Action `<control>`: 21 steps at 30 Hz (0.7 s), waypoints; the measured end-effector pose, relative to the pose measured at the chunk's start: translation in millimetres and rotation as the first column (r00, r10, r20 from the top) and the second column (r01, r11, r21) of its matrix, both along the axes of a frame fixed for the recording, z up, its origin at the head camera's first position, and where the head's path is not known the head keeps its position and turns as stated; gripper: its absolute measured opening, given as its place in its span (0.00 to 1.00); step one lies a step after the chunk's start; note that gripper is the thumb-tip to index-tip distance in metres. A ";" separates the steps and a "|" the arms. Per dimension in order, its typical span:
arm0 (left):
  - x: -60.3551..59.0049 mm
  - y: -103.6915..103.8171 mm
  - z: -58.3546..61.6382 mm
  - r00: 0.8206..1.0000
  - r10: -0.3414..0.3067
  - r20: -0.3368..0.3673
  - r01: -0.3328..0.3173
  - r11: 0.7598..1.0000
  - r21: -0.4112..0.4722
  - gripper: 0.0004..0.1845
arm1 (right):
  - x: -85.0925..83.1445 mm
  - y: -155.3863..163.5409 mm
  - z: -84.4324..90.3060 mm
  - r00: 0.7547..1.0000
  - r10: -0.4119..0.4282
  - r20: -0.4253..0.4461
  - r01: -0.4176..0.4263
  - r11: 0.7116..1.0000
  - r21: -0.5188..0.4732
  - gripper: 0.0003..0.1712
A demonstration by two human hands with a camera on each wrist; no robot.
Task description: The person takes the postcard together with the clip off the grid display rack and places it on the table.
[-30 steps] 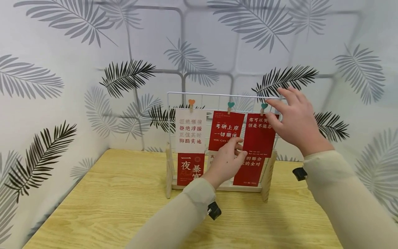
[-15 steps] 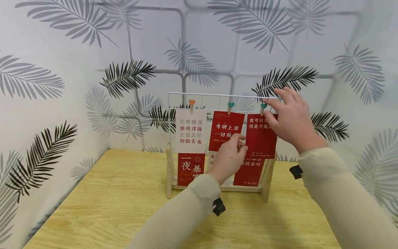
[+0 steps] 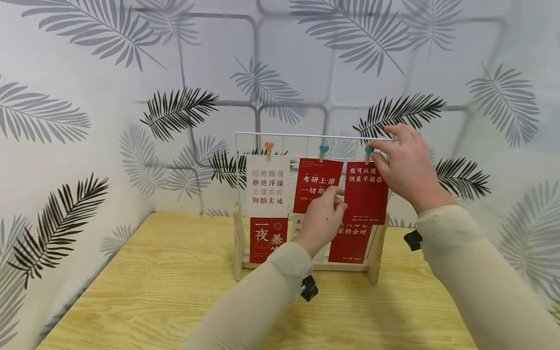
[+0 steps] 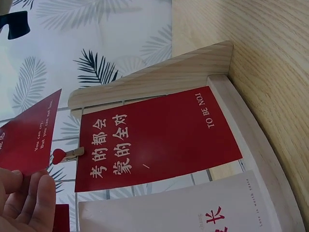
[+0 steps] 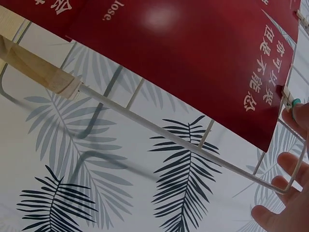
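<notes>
A red card (image 3: 366, 201) with white writing hangs at the upper right of a white wire grid rack (image 3: 297, 134). My right hand (image 3: 409, 165) pinches the green heart clothespin (image 3: 369, 150) at its top edge; the right wrist view shows thumb and finger at the green heart (image 5: 296, 102), other fingers by the grid's corner. My left hand (image 3: 323, 216) pinches the card's left edge low down, the thumb (image 4: 12, 181) on its face in the left wrist view. Below hangs another red card (image 4: 154, 140), held by a red heart clothespin (image 4: 59, 155).
A white card (image 3: 268, 187) under an orange heart clothespin (image 3: 269, 146) and a red card (image 3: 312, 167) under a green one hang to the left. More cards form a lower row. The rack's wooden feet (image 3: 237, 243) stand on a wood-grain table (image 3: 153, 277) before a leaf-patterned wall.
My right hand has shifted slightly left along the top of the rack, its fingers now on the clothespin. The clothespin and its card sit a touch further left; my left hand stays at the card's edge.
</notes>
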State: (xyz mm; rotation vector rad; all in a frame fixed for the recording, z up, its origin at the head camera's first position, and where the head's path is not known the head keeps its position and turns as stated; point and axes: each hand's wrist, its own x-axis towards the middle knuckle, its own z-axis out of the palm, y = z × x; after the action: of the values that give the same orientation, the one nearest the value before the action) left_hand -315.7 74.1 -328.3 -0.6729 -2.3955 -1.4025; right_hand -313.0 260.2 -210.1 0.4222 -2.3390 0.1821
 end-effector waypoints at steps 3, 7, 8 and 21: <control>-0.6 -0.8 -0.7 1.000 0.001 -0.019 -0.001 1.000 0.001 0.15 | 0.8 0.3 1.4 1.000 0.003 -0.009 -0.003 1.000 -0.011 0.14; -2.2 -1.0 -1.5 0.999 -0.006 -0.045 0.006 1.000 0.001 0.15 | 1.1 -1.2 2.9 1.000 -0.003 -0.018 0.003 1.000 -0.030 0.13; -2.6 -0.8 -1.8 0.999 -0.007 -0.050 0.007 1.000 0.000 0.15 | 1.1 -1.8 3.0 1.000 -0.007 -0.024 0.006 0.999 -0.033 0.13; -2.4 -1.7 -2.8 0.998 0.003 -0.064 -0.003 1.000 0.008 0.14 | 2.1 -5.1 2.9 0.997 0.009 -0.074 -0.014 0.998 -0.064 0.09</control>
State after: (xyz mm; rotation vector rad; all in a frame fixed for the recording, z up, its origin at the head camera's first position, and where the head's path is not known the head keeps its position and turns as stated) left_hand -318.1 72.5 -331.2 -0.7012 -2.3399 -1.3670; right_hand -310.9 255.1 -207.2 0.4041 -2.2525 0.2430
